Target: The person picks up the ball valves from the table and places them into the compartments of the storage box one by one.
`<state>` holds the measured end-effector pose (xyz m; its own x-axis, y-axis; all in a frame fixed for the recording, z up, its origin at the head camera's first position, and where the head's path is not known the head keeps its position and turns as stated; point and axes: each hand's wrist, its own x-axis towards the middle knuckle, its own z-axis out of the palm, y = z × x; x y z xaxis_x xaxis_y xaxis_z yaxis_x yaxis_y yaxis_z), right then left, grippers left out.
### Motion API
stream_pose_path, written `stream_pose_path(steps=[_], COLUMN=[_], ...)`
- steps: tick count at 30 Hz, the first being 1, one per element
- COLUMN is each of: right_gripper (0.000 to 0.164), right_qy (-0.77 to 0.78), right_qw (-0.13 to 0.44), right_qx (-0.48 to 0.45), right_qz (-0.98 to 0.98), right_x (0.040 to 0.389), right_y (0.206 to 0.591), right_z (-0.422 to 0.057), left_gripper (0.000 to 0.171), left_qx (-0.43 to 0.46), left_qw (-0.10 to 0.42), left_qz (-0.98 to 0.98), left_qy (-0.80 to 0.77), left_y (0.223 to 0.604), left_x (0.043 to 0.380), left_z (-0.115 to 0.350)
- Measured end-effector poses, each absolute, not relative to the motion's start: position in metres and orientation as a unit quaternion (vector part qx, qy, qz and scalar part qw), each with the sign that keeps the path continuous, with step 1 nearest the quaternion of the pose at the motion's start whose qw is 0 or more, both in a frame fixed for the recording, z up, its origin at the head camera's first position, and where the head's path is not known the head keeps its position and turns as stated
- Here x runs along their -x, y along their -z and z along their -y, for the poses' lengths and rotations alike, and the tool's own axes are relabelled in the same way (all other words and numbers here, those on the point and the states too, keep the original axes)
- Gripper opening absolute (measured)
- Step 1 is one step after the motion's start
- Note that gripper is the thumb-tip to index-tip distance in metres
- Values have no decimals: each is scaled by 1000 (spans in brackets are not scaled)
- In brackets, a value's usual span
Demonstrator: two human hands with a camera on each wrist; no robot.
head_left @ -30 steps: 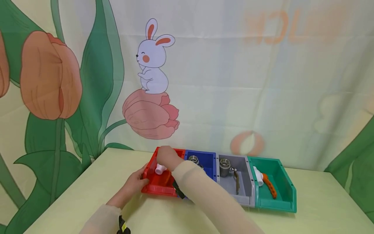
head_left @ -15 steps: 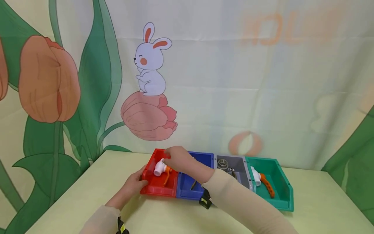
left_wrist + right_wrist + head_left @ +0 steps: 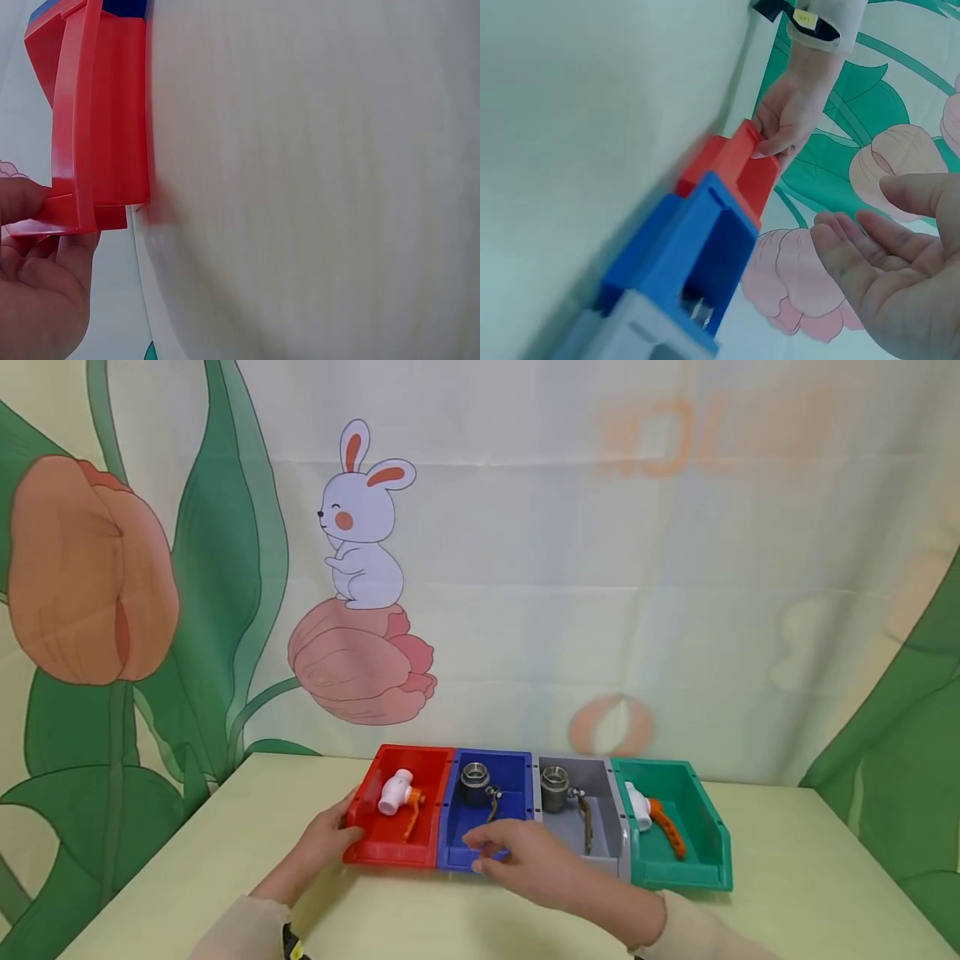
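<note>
My left hand [image 3: 324, 841] grips the left wall of the red bin [image 3: 382, 853]; in the left wrist view the thumb [image 3: 21, 199] lies over the rim and the fingers curl beneath it. A white ball valve [image 3: 393, 794] with an orange lever lies inside that bin. My right hand [image 3: 525, 860] hovers before the blue bin [image 3: 465, 852], holding nothing, thumb and fingers apart. In the right wrist view, the same hand [image 3: 900, 266] shows its bent, parted fingers. Inside the blue bin stands a metal ball valve [image 3: 474, 787], its lever partly hidden by the right hand.
Right of the blue bin, a grey bin [image 3: 600, 768] contains another metal ball valve [image 3: 555, 792]. The green bin [image 3: 705, 877] at the row's right end holds a white valve [image 3: 639, 808] with an orange lever. A printed curtain [image 3: 510, 610] hangs behind the table [image 3: 780, 852].
My right hand has come out of the red bin, with nothing in it, and moved right and toward me. The white valve there is now uncovered. My left hand keeps its grip.
</note>
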<state>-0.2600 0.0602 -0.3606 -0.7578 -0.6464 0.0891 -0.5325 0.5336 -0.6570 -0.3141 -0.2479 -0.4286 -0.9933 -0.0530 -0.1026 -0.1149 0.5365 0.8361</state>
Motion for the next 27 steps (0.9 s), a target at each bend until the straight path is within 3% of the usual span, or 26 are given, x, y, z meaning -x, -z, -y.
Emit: stream_pose_path(steps=[7, 14, 17, 21, 27], right_gripper=[34, 36, 31, 30, 27], right_qy=[381, 377, 375, 369, 322], right_qw=[152, 209, 223, 220, 249], right_qx=[316, 274, 264, 269, 231], right_qz=[-855, -860, -860, -862, -884], right_x=[242, 293, 302, 284, 231], right_y=[393, 504, 527, 507, 405], right_z=[-103, -179, -205, -228, -231], left_gripper=[72, 71, 72, 74, 76], left_qx=[48, 47, 45, 37, -2], left_qw=[40, 35, 28, 21, 33], left_qz=[-876, -877, -883, -897, -929], left_qy=[-477, -477, -467, -440, -368], left_y=[427, 428, 429, 428, 416], left_x=[311, 312, 313, 313, 318], left_z=[254, 268, 271, 272, 277])
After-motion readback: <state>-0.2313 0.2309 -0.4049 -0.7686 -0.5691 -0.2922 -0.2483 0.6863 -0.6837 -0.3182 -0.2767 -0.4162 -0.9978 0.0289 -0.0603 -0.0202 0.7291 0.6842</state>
